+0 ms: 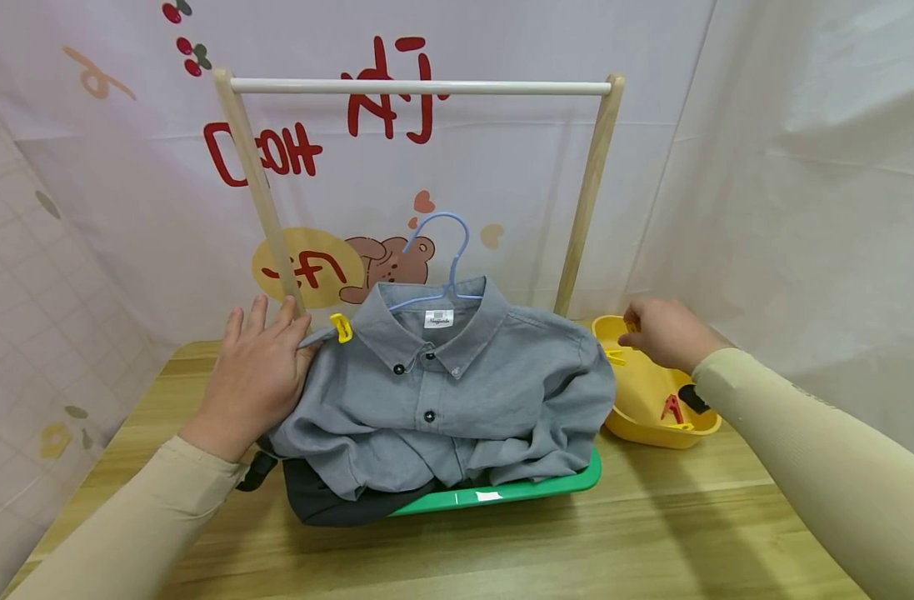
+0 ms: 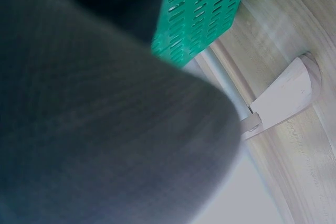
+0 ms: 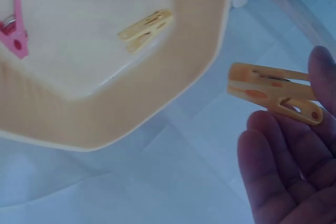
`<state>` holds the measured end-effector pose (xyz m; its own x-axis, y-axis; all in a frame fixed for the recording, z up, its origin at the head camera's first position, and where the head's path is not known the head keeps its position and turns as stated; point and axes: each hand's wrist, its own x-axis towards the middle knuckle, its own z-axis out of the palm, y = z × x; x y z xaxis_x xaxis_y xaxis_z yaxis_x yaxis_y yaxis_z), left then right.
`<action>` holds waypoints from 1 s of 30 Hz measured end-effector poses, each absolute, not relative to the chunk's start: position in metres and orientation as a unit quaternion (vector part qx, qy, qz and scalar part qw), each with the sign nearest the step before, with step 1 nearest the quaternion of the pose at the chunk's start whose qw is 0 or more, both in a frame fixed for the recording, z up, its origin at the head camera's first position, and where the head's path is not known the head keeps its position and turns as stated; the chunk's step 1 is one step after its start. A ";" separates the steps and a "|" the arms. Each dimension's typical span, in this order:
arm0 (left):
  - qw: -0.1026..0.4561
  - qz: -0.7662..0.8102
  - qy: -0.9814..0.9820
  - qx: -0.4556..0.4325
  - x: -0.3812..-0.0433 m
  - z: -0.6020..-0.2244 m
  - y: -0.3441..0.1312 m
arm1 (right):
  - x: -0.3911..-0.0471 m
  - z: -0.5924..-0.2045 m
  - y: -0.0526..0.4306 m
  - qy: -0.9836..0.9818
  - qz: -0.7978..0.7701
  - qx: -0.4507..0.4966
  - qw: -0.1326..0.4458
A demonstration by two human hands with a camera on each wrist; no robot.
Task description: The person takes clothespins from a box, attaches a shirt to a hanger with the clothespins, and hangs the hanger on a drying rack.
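Observation:
A grey button-up shirt (image 1: 531, 358) sits on a light blue hanger (image 1: 453, 250), its hook pointing up. A yellow clothespin (image 1: 342, 327) is clipped at the shoulder on the left. Right beside that clip, my left hand (image 1: 256, 379) rests at the shirt's shoulder with fingers extended; its thumb is hidden. Grey fabric blocks most of the left wrist view. My right hand (image 1: 670, 332) is over the far side of a yellow bin (image 1: 636, 432). Between thumb and fingers it pinches an orange-yellow clothespin (image 3: 273, 90), which the right wrist view shows just outside the bin's rim.
Beneath the shirt is a green basket (image 1: 494, 497) with dark cloth (image 1: 337, 498) over its front left. Behind stands a wooden rack with a white rod (image 1: 427, 87). In the bin lie a red clothespin (image 1: 672, 408) and yellow ones (image 3: 146, 30).

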<state>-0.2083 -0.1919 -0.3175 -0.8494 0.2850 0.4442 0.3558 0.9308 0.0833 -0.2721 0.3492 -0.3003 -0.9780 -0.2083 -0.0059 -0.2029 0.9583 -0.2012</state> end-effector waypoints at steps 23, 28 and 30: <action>0.220 -0.078 -0.958 -0.169 -0.208 -0.317 -0.192 | -0.263 -0.276 0.330 0.977 -0.149 -0.129 -0.086; 0.220 -0.079 -0.957 -0.170 -0.208 -0.318 -0.192 | -0.260 -0.272 0.323 0.971 -0.161 -0.133 -0.116; 0.217 -0.081 -0.958 -0.168 -0.208 -0.317 -0.192 | -0.259 -0.270 0.320 0.970 -0.166 -0.134 -0.121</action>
<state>-0.2077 -0.1915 -0.3175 -0.8491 0.2874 0.4431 0.3574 0.9304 0.0814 -0.2591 0.3197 -0.2698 -0.9347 -0.2201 0.2790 -0.3002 0.9092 -0.2885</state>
